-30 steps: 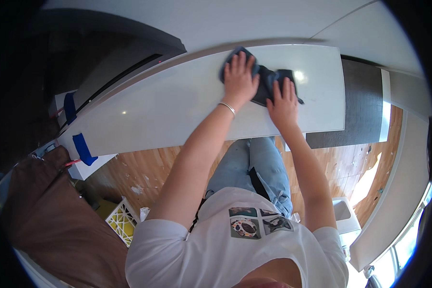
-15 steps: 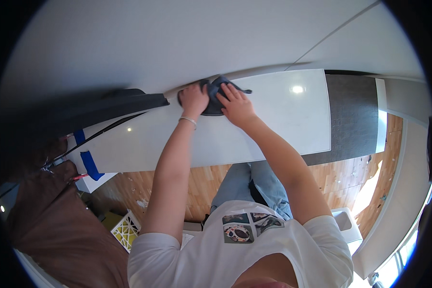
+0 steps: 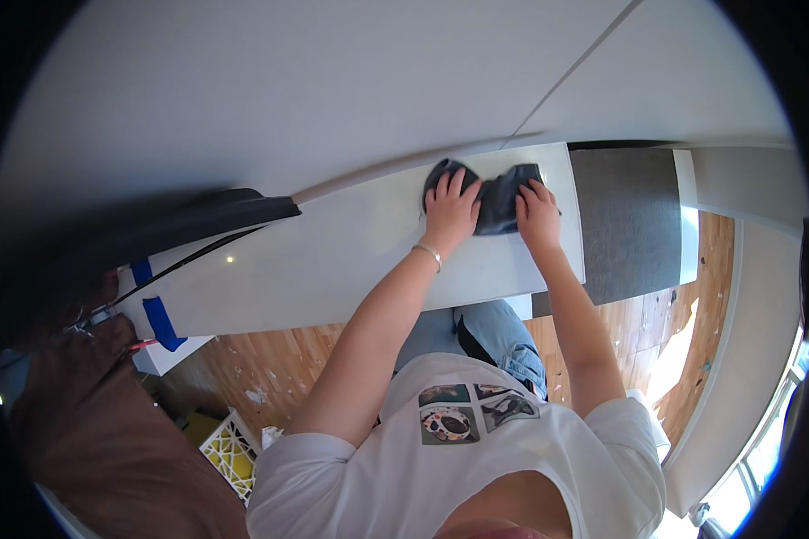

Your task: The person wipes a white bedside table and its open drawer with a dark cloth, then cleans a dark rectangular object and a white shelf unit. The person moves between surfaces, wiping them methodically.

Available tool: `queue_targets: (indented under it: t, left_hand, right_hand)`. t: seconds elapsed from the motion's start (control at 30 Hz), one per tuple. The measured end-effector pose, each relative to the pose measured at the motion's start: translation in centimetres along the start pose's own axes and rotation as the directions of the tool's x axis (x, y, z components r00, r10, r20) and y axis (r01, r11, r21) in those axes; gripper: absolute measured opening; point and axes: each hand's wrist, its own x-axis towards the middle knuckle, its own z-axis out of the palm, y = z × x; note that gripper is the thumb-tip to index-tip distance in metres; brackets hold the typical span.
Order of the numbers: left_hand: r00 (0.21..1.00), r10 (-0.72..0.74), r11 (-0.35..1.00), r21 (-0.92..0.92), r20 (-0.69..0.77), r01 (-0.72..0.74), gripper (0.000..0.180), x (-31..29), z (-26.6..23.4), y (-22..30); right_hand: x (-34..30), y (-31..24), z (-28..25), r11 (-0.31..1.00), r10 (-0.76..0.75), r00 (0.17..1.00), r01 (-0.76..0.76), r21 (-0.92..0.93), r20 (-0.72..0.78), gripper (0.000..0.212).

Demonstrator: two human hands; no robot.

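Observation:
A dark grey cloth [image 3: 496, 205] lies partly bunched on the far right part of a long white tabletop [image 3: 351, 260], close to the pale wall. My left hand [image 3: 452, 214] holds its left part, fingers spread over the folds, a thin bracelet on the wrist. On the right edge of the cloth, my right hand [image 3: 537, 214] grips it with the fingers bent over the top. Between the hands a stretch of the cloth shows, creased and raised. Its underside is hidden.
Beyond the tabletop's right end is a dark grey surface [image 3: 625, 225]. A black bar-like object [image 3: 252, 208] juts over the left end, near blue tape [image 3: 159, 321]. Brown fabric [image 3: 90, 404] and a white crate [image 3: 234, 449] are at lower left. A pale wall [image 3: 333, 108] borders the far side.
Both hands have slid the cloth to the right along the tabletop, toward its right end. They are farther apart, with the cloth spread wider between them. The view has shifted slightly.

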Motion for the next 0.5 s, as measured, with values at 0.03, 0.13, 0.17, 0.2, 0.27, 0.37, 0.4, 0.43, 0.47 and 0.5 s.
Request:
queue_targets:
  t: [0.03, 0.13, 0.17, 0.2, 0.27, 0.37, 0.4, 0.43, 0.47, 0.5]
  left_hand:
    - [1.0, -0.007, 0.999, 0.036, 0.027, 0.006, 0.043, -1.2, -0.7, 0.3]
    - [0.961, -0.269, 0.955, -0.111, 0.059, 0.274, 0.04, -4.8, -2.2, -0.2]
    - [0.928, -0.372, 0.92, -0.141, -0.015, 0.366, 0.041, -6.3, -1.7, -1.2]
    - [0.916, -0.395, 0.905, -0.145, 0.067, 0.4, 0.04, -7.3, -1.9, -1.8]
    - [0.874, -0.427, 0.872, -0.15, 0.23, 0.466, 0.039, -9.1, -2.9, -2.7]
    - [0.859, -0.451, 0.838, -0.215, 0.242, 0.501, 0.039, -11.8, -4.1, -4.4]
    - [0.837, -0.512, 0.802, -0.241, 0.193, 0.546, 0.039, -12.3, -4.8, -4.7]
    - [0.807, -0.572, 0.763, -0.269, 0.143, 0.588, 0.039, -12.9, -5.7, -5.1]
    - [0.772, -0.629, 0.721, -0.302, 0.095, 0.624, 0.04, -13.0, -6.6, -5.7]
    - [0.728, -0.686, 0.673, -0.374, 0.01, 0.639, 0.041, -12.5, -8.3, -6.1]
  right_hand:
    - [-0.1, 0.0, -0.5, 0.999, 0.041, 0.999, -0.041, 0.0, -0.002, 0.047]
    - [-0.8, -2.7, -0.1, 0.996, 0.031, 0.999, -0.033, -0.085, -0.026, 0.048]
    - [-0.7, -3.7, 0.4, 0.995, -0.008, 1.0, 0.01, -0.102, 0.025, 0.045]
    - [-0.7, -4.3, 1.1, 0.992, -0.077, 0.991, 0.088, -0.093, 0.112, 0.039]
    - [-0.9, -5.2, 2.9, 0.963, -0.249, 0.947, 0.264, -0.052, 0.204, 0.025]
    - [-0.9, -8.3, 4.1, 0.93, -0.344, 0.88, 0.367, -0.009, 0.328, 0.02]
    - [-0.6, -9.3, 4.0, 0.948, -0.313, 0.891, 0.313, 0.055, 0.33, 0.019]
    - [-0.4, -10.6, 3.7, 0.958, -0.285, 0.897, 0.259, 0.122, 0.336, 0.019]
    - [0.0, -11.7, 3.2, 0.949, -0.3, 0.92, 0.26, 0.18, 0.25, 0.019]
    - [0.7, -13.5, 2.0, 0.935, -0.321, 0.927, 0.276, 0.224, 0.193, 0.019]
